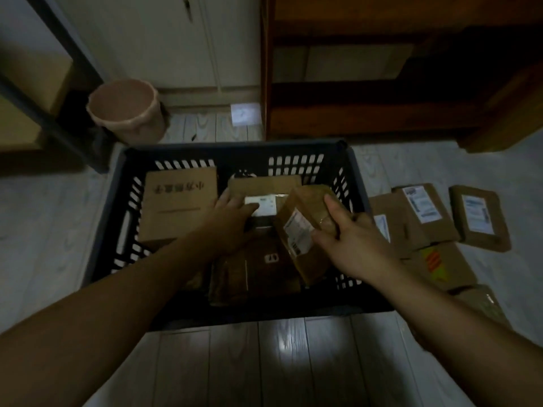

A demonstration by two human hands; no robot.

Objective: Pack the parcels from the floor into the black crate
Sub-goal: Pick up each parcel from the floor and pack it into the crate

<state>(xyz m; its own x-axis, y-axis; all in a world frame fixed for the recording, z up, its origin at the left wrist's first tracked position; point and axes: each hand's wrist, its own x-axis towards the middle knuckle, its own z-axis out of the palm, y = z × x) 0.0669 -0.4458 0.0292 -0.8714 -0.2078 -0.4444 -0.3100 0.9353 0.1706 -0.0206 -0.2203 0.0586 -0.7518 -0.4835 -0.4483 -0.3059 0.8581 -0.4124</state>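
A black slotted crate stands on the floor in front of me. Inside it, a cardboard box with printed characters leans at the left, a labelled box lies at the back, and darker parcels lie at the bottom. My right hand grips a small taped brown parcel, tilted on edge over the crate's right side. My left hand reaches into the crate and rests on the labelled box with its fingers extended. Several brown parcels with white labels lie on the floor to the right of the crate.
A pink waste bin stands behind the crate at the left. A wooden cabinet rises at the back right and a dark shelf frame at the far left. A flat padded parcel lies furthest right.
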